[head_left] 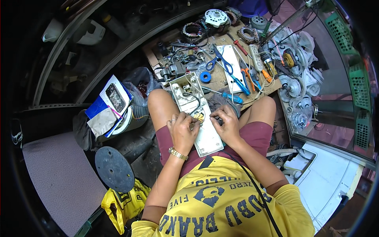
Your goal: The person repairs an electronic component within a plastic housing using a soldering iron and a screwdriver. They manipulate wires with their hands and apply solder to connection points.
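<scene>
White panel (197,118) lies braced along the lap, steady for work; left hand (182,130) pinches its wires (196,107), right hand (225,124) presses fingertips on the panel's edge.

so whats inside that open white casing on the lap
Inside the white casing are a black wire and a small yellowish part. The left hand and right hand cover the middle, so anything beneath them is hidden.

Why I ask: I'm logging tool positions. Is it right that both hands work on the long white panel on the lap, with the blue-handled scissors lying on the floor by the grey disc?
Not quite. In the head view, the left hand and right hand do work on the white panel, but the blue-handled scissors lie on the wooden board ahead.
</scene>
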Demonstrator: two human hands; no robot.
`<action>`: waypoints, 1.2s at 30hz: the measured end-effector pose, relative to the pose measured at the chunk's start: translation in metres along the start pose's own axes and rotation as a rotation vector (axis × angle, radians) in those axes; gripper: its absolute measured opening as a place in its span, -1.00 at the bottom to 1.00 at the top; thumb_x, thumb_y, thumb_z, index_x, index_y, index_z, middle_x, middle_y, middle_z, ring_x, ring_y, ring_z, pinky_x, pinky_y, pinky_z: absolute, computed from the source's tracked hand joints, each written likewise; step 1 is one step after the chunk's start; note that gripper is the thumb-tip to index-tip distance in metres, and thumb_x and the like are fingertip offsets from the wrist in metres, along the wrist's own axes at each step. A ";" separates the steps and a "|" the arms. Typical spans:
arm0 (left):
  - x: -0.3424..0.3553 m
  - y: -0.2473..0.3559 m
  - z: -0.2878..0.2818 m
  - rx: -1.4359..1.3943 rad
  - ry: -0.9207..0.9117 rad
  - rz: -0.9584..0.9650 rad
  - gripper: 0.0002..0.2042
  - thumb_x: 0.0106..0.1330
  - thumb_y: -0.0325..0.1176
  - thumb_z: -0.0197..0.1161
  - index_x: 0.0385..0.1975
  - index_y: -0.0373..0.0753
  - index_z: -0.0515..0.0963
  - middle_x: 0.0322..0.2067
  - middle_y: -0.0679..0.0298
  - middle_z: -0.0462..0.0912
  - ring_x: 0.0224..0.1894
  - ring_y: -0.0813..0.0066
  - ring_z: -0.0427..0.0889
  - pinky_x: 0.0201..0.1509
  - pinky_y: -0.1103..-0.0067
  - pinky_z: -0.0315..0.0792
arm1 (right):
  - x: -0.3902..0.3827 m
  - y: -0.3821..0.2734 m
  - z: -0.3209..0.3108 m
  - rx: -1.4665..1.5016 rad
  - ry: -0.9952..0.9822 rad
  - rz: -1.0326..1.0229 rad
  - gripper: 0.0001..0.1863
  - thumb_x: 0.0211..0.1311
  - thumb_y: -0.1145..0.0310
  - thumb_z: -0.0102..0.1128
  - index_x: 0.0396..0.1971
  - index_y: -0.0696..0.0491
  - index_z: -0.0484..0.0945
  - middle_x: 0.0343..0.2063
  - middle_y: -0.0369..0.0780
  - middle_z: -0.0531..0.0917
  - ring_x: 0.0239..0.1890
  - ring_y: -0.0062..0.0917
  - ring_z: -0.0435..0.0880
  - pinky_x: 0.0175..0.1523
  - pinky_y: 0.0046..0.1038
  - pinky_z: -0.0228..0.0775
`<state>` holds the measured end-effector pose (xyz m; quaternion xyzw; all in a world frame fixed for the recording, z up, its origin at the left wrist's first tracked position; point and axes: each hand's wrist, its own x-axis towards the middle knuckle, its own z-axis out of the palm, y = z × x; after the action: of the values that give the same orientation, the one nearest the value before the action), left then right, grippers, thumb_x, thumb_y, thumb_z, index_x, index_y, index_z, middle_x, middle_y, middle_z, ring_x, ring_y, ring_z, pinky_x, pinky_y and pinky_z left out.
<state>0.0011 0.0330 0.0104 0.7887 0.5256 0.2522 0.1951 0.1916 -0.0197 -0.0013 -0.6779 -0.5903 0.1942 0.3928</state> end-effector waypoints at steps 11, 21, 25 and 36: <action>-0.006 0.000 0.007 0.032 0.029 0.009 -0.89 0.11 -0.30 0.55 -0.47 -0.11 0.73 -0.34 0.32 0.64 -0.15 0.18 0.53 -0.04 0.26 0.26 | 0.003 -0.004 0.002 0.024 -0.004 -0.005 -0.88 0.16 0.44 0.47 -0.29 0.06 0.76 -0.22 -0.19 0.62 -0.10 -0.23 0.65 -0.01 -0.25 0.51; -0.009 0.004 0.012 0.094 0.027 -0.016 -0.91 0.14 -0.29 0.54 -0.42 -0.07 0.76 -0.30 0.35 0.63 -0.11 0.22 0.52 0.00 0.26 0.25 | 0.011 -0.006 0.003 -0.133 -0.075 -0.082 -0.81 0.12 0.41 0.51 -0.23 -0.08 0.82 -0.19 -0.24 0.63 -0.07 -0.26 0.61 -0.04 -0.24 0.54; -0.008 0.004 0.014 0.108 0.041 -0.009 -0.92 0.15 -0.29 0.53 -0.42 -0.07 0.77 -0.29 0.35 0.64 -0.10 0.22 0.52 0.01 0.24 0.27 | 0.019 -0.003 0.004 -0.197 -0.124 -0.135 -0.77 0.08 0.40 0.53 -0.22 -0.14 0.84 -0.19 -0.25 0.62 -0.10 -0.27 0.56 -0.04 -0.25 0.48; -0.008 0.005 0.016 0.108 0.044 -0.006 -0.89 0.22 -0.26 0.49 -0.42 -0.10 0.72 -0.27 0.35 0.62 -0.09 0.22 0.53 -0.02 0.24 0.25 | 0.031 0.002 0.003 -0.258 -0.181 -0.260 -0.85 0.08 0.36 0.51 -0.31 -0.07 0.79 -0.12 -0.24 0.60 -0.04 -0.23 0.57 -0.11 -0.23 0.59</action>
<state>0.0115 0.0232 -0.0012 0.7908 0.5450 0.2401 0.1414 0.1975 0.0108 0.0014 -0.6203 -0.7259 0.1246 0.2699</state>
